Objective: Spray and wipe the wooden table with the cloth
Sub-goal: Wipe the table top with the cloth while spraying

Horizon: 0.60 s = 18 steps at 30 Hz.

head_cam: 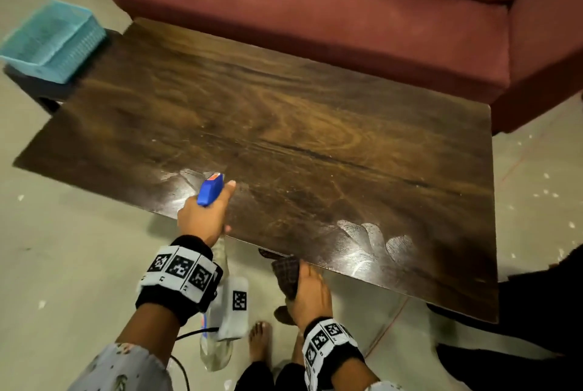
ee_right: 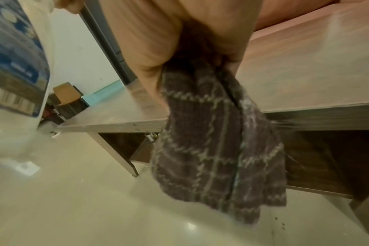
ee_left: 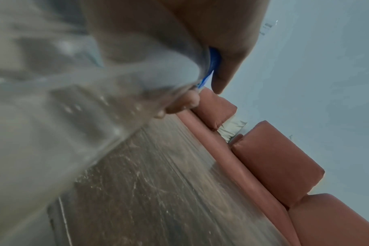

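Observation:
My left hand (head_cam: 205, 217) grips a clear spray bottle (head_cam: 217, 349) by its neck, the blue spray head (head_cam: 210, 189) pointing over the near edge of the dark wooden table (head_cam: 284, 125). Close up, the clear bottle (ee_left: 63, 99) fills the left wrist view above the tabletop (ee_left: 158, 191). My right hand (head_cam: 310, 294) holds a dark checked cloth (head_cam: 287, 274) just below the table's near edge. The cloth (ee_right: 217, 149) hangs down from my fist in front of the table edge (ee_right: 116, 124). Pale smears (head_cam: 372, 236) mark the near side of the tabletop.
A dark red sofa (head_cam: 315, 11) runs along the table's far side. A light blue basket (head_cam: 50, 40) sits on a low stand at the far left corner. My bare feet (head_cam: 260, 343) stand on the pale floor; a dark shape (head_cam: 536, 311) lies at the right.

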Each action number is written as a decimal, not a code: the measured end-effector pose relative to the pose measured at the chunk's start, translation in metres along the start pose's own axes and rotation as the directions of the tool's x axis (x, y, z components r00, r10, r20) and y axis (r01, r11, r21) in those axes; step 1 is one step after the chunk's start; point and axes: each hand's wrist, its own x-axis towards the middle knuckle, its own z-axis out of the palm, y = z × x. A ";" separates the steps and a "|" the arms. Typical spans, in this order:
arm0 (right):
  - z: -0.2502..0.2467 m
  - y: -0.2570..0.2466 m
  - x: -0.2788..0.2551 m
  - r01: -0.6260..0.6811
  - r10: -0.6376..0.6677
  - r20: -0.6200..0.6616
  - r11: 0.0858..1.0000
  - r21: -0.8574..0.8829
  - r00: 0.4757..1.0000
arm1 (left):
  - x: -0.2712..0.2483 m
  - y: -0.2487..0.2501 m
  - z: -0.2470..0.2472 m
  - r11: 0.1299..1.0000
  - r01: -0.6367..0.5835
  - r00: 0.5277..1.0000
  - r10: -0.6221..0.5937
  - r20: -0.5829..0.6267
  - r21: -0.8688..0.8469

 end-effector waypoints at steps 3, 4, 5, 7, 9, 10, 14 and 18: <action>-0.016 -0.029 -0.016 -0.013 0.013 0.004 0.999 0.041 1.000 | -0.012 0.008 -0.033 1.000 0.003 0.999 -0.004 -0.052 -0.024; -0.020 -0.039 -0.021 -0.002 0.001 0.010 0.998 0.060 1.000 | -0.014 0.009 -0.043 0.999 0.008 0.998 -0.011 -0.067 -0.036; -0.024 -0.052 -0.026 0.022 -0.023 0.018 0.998 0.063 1.000 | -0.018 0.012 -0.056 0.998 0.016 0.996 -0.021 -0.089 -0.062; -0.030 -0.075 -0.032 0.036 -0.039 0.057 0.997 0.063 0.998 | -0.024 0.017 -0.079 0.995 0.025 0.991 -0.038 -0.125 -0.102; -0.038 -0.098 -0.033 0.002 -0.017 0.129 0.994 0.112 0.991 | -0.028 0.020 -0.098 0.993 0.016 0.988 -0.033 -0.150 -0.113; -0.041 -0.111 -0.033 -0.027 -0.001 0.170 0.987 0.161 0.986 | -0.030 0.023 -0.111 0.992 0.012 0.987 -0.032 -0.160 -0.128; -0.056 -0.151 -0.032 -0.090 0.002 0.249 0.935 0.342 0.968 | -0.035 0.029 -0.155 0.985 0.009 0.980 -0.044 -0.196 -0.172; -0.067 -0.190 -0.030 -0.040 -0.031 0.147 0.887 0.460 0.989 | -0.037 0.034 -0.203 0.979 0.001 0.969 -0.050 -0.241 -0.202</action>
